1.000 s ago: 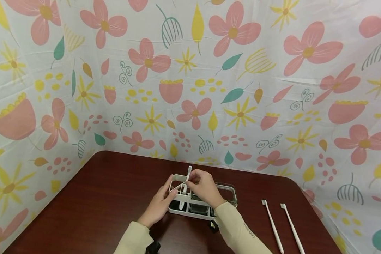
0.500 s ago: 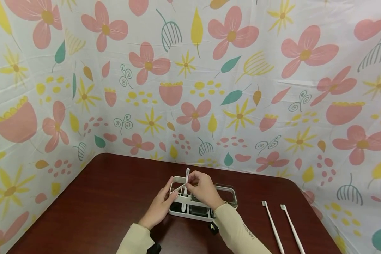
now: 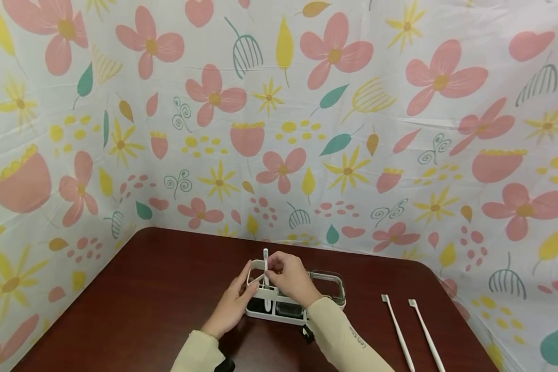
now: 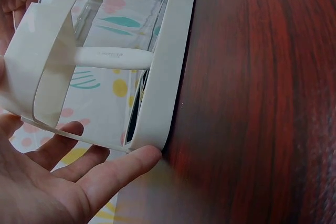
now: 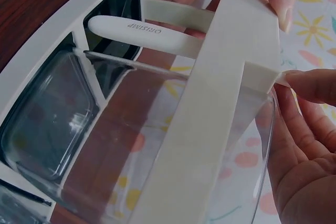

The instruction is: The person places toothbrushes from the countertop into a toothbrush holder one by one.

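Note:
A white toothbrush [image 3: 266, 278] stands nearly upright, bristles up, in the left compartment of a white toothbrush holder [image 3: 283, 298]. My right hand [image 3: 290, 276] pinches its neck between thumb and fingers. The left hand [image 3: 232, 302] holds the holder's left end, thumb toward the upper frame and fingers along the outer side. In the left wrist view the brush handle [image 4: 113, 57] reaches down near the base rim [image 4: 163, 72]. Lettering shows on that handle [image 5: 144, 32] in the right wrist view, and the upper frame hides the brush's middle there.
Clear cups [image 3: 330, 281] sit in the holder's other compartments, partly hidden by the right hand. To the right, two more white toothbrushes [image 3: 399, 330] [image 3: 426, 333] lie on the dark red-brown table [image 3: 167, 294]. A flower-patterned cloth [image 3: 279, 129] hangs behind the table.
The right hand has shifted slightly left with the toothbrush, whose head has swung left so that it stands more upright. The left hand stays at the holder's end.

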{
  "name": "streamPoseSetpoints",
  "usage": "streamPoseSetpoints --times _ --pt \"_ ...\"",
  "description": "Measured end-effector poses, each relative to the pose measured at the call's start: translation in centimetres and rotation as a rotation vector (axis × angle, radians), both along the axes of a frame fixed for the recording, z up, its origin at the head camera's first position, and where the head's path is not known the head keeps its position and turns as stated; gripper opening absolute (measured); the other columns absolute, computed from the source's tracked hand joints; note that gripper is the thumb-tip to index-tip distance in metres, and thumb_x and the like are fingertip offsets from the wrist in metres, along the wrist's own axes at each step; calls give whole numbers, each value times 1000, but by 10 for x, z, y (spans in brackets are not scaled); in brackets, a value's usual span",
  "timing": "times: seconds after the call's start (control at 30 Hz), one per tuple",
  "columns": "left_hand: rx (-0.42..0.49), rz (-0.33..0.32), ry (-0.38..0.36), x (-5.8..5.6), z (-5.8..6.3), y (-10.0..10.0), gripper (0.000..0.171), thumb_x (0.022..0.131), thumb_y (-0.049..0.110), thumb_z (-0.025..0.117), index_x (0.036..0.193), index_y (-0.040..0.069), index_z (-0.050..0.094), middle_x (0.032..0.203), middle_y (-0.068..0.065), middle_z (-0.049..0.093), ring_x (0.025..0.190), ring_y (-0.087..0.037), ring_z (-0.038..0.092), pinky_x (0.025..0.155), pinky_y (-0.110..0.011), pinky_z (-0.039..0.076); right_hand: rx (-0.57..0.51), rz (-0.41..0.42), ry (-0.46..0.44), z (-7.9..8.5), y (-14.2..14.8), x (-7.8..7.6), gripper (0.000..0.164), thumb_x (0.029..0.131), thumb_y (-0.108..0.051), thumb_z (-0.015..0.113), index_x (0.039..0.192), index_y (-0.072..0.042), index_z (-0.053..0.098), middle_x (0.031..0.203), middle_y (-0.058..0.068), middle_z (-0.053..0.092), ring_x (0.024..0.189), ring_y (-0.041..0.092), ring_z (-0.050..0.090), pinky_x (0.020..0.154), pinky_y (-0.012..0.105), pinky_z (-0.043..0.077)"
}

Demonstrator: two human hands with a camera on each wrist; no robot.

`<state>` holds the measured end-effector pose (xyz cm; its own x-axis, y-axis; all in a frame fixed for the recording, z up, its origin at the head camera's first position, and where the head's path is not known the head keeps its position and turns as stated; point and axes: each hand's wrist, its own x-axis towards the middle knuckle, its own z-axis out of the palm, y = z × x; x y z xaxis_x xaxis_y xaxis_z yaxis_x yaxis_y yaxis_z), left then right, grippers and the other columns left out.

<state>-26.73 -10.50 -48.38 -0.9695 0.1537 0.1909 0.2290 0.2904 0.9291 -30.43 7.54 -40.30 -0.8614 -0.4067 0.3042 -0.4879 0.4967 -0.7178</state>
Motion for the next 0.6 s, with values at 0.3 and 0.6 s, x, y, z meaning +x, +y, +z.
streamPoseSetpoints --times 0.3,0.6 --pt "4 -17 15 -1 0 8 67 103 48 47 160 26 20 143 -23 42 124 -34 51 98 -52 42 13 -26 13 4 4 4 9 89 0 71 98 -2 67 86 0 65 75 13 63 62 26 51" --pt "-22 17 -9 2 2 4 67 103 49 48 160 28 21 142 -22 43 116 -31 55 88 -48 46 25 -44 64 10 3 9 20 92 -5 70 111 -4 68 94 1 66 86 16 65 73 31 53"
